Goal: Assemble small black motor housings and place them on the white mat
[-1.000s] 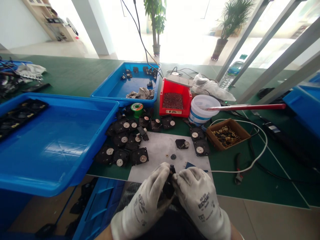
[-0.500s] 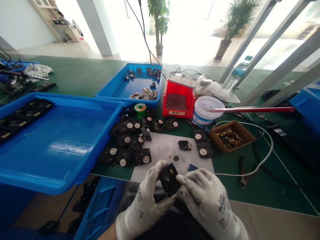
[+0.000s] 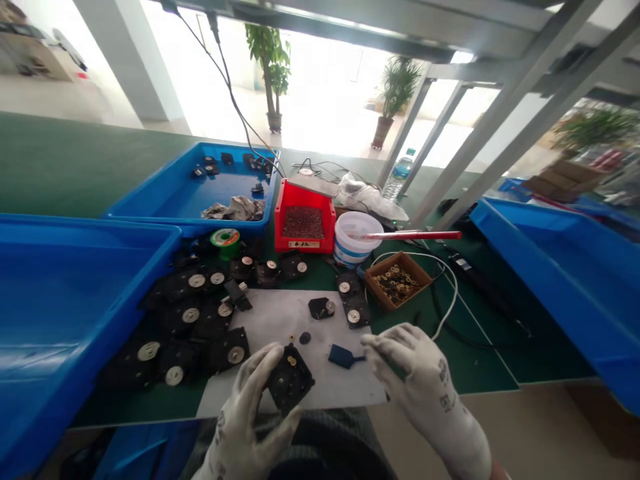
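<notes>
My left hand [image 3: 250, 420], in a white glove, holds a square black part [image 3: 290, 379] by its edges, between thumb and fingers, over the front of a white sheet [image 3: 270, 313]. Brass-coloured pieces show on the part's upper face. My right hand [image 3: 417, 380], also gloved, is away from that part, right of the sheet. Its thumb and fingertips are close together beside the thin end of a dark blue item [image 3: 341, 356]; whether they pinch anything is too small to tell. A small dark disc [image 3: 305, 338] and a black piece with a metal disc [image 3: 320, 308] lie on the sheet.
Several black parts with silver discs [image 3: 191, 315] crowd the left. Behind are a red bin [image 3: 304, 245], a white tub [image 3: 353, 252] and a green spool [image 3: 225, 243]. A cardboard box of brass pieces [image 3: 397, 280] stands right. Blue trays [image 3: 145, 230] flank the bench.
The view has swung right. My right hand has moved off the black part to the right, near the dark blue item. My left hand still holds the part.
</notes>
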A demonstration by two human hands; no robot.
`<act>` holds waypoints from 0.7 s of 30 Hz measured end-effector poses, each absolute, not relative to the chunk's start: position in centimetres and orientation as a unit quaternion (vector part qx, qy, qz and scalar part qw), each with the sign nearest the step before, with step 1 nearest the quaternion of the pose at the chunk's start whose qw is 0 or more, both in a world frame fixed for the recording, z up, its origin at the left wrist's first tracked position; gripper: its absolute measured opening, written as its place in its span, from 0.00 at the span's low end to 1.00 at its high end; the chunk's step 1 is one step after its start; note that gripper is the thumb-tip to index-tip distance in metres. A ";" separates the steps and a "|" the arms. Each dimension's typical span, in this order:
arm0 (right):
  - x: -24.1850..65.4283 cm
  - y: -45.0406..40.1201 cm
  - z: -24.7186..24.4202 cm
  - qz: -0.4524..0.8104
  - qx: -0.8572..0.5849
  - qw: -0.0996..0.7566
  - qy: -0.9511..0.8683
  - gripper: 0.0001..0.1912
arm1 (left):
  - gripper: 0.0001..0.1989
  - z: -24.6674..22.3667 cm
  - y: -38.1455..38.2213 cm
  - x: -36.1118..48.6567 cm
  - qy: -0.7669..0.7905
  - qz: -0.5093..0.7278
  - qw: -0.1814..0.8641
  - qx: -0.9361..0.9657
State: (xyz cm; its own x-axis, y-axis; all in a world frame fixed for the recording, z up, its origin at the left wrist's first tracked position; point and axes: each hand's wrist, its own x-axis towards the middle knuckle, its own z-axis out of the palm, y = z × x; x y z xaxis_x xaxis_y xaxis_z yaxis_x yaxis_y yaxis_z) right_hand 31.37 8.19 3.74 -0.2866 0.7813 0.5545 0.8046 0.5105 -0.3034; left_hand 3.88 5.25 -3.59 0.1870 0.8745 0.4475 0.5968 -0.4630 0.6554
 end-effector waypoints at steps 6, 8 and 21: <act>38.3 10.9 3.7 -0.139 -0.626 0.159 -0.751 0.12 | 0.31 -5.1 6.4 3.3 0.491 0.381 0.129 0.773; 39.6 12.7 3.8 -0.141 -0.655 0.123 -0.732 0.11 | 0.32 -5.5 6.5 3.3 0.497 0.369 0.121 0.776; 40.1 21.9 3.0 -0.069 -0.629 -0.126 -0.764 0.12 | 0.34 -6.4 6.8 3.3 0.498 0.376 0.093 0.776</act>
